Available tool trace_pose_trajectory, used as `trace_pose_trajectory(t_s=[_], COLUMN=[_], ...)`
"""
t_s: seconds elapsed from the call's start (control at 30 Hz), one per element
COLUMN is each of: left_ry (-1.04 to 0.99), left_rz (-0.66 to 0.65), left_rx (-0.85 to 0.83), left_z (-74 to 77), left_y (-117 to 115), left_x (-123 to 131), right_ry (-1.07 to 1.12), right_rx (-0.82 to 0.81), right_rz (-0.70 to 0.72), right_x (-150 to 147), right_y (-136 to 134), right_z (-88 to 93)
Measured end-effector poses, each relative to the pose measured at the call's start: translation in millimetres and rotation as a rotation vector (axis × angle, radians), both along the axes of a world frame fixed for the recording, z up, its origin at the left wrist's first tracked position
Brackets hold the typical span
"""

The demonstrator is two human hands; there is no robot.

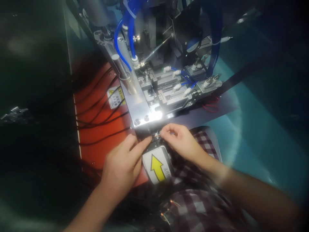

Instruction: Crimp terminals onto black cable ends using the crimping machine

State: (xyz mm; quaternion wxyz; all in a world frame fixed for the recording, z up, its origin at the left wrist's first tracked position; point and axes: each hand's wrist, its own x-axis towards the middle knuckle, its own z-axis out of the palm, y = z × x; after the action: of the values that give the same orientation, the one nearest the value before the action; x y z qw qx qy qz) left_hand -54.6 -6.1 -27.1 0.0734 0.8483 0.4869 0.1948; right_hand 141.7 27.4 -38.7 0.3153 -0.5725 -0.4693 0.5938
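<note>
A small, thin copper-coloured piece (pixel 156 135) lies between my two hands, just below the front edge of the machine's metal plate; its exact kind is too small to make out. My right hand (pixel 180 140) pinches its right end between thumb and fingertips. From the other side, my left hand (pixel 124 159) reaches in with one digit stretched to the piece's left end. Its other fingers are curled, and what they may hold is hidden. Just below the fingertips is a white cover (pixel 147 159) with a yellow arrow (pixel 157 167).
The machine's metal plate (pixel 137 108) has an upright post (pixel 120 66), blue air hoses (pixel 132 42) and small cylinders (pixel 176 100). Black cables (pixel 101 122) cross the orange base (pixel 101 141). Copper-tipped pieces (pixel 172 202) with thin wires lie near the checked cloth (pixel 190 201).
</note>
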Motion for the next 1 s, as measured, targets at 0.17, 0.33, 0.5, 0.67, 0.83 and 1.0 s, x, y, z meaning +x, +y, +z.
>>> trace_pose_trajectory(t_s=[0.17, 0.33, 0.5, 0.67, 0.83, 1.0], left_ry=[-0.01, -0.017, -0.026, -0.022, -0.012, -0.018], left_rz=[0.005, 0.014, 0.01, 0.011, 0.008, 0.0], left_rx=[-0.009, -0.004, -0.001, 0.002, 0.001, -0.005], left_z=[-0.6, -0.9, -0.4, 0.2, 0.0, 0.3], left_y=[-0.4, -0.3, 0.0, -0.6, -0.3, 0.1], left_x=[0.2, 1.3, 0.8, 1.0, 0.8, 0.7], right_ry=[0.028, 0.026, 0.041, 0.032, 0.018, -0.026], right_rx=[0.054, 0.111, 0.074, 0.058, -0.03, 0.032], right_rz=[-0.063, -0.045, -0.035, -0.038, -0.015, -0.007], right_x=[1.6, -1.8, -2.5, -4.3, -3.3, 1.3], right_y=[-5.1, -5.5, -4.3, -3.1, 2.7, 1.5], right_z=[-1.2, -6.7, -6.5, -3.0, 1.0, -1.2])
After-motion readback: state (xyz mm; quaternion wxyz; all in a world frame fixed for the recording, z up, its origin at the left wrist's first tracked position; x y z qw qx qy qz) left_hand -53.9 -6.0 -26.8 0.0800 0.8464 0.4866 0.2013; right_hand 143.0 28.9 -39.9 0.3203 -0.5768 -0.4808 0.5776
